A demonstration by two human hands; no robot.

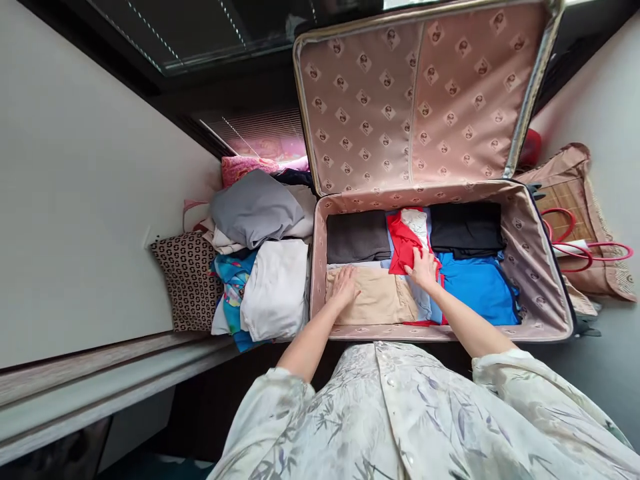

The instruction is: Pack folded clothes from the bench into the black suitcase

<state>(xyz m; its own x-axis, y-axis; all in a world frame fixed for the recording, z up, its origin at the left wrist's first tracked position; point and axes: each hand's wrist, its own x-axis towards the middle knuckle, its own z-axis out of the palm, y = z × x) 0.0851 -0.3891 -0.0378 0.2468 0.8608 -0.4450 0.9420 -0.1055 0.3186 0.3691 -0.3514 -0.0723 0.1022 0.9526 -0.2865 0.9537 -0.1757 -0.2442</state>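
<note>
1. Left hand (344, 285) lies flat, palm down, fingers spread, on the beige garment (373, 297) at the front left of the suitcase (543, 267). It grips nothing.
2. Right hand (423, 269) is flat too, fingers apart, pressing on the lower edge of the red garment (403, 243) where that meets the light blue cloth (423, 303). Nothing is clamped in it.
3. Suitcase lies open on the floor, lid (415, 100) standing upright behind it, pink patterned lining inside.
4. Packed inside, back row: grey fold (357, 237) at left, red garment with a white piece (416, 223) on it in the middle, black fold (466, 230) at right.
5. Front row: beige garment at left, light blue cloth in the middle, blue garment (480, 287) at right, touching the black fold.
6. Beige garment touches the grey fold's front edge.
7. Just left of the suitcase is a loose pile: grey cloth (255, 207) on top, white cloth (275, 287) in front, turquoise print (233, 280) under it.
8. Spotted cushion (187, 280) sits at the pile's left, against the wall (75, 200).
9. Pink item (240, 167) is behind the pile.
10. Right of the suitcase is a tan bag (583, 200) with red handles (595, 257).
11. The person wears a pale leaf-print shirt (400, 413), forearms bare.
</note>
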